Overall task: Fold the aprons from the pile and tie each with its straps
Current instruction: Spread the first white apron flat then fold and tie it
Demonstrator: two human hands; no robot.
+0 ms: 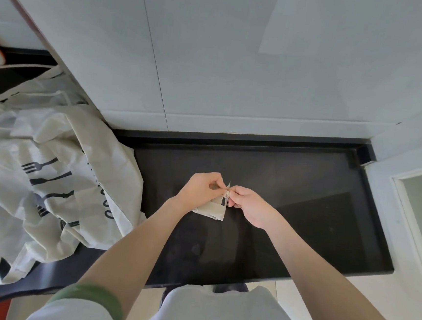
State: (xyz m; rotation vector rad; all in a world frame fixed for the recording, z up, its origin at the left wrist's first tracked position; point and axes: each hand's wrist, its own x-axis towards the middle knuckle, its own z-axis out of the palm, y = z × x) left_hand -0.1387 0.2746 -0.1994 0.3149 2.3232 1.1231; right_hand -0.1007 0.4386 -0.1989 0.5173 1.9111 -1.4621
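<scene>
The folded apron (213,210) lies on the black surface (301,218), tying in hand: left hand (202,187) and right hand (249,204) each pinch the strap (228,188) in a closed grip just above it. Next, I'd say, draw the knot snug, then take from the pile (50,171) at left.

a kitchen, most likely in a home; a glossy black countertop (301,218) with a raised back lip runs along a wall (213,58) of large pale tiles; a pile of aprons (38,170) printed with forks and knives lies at its left end
</scene>
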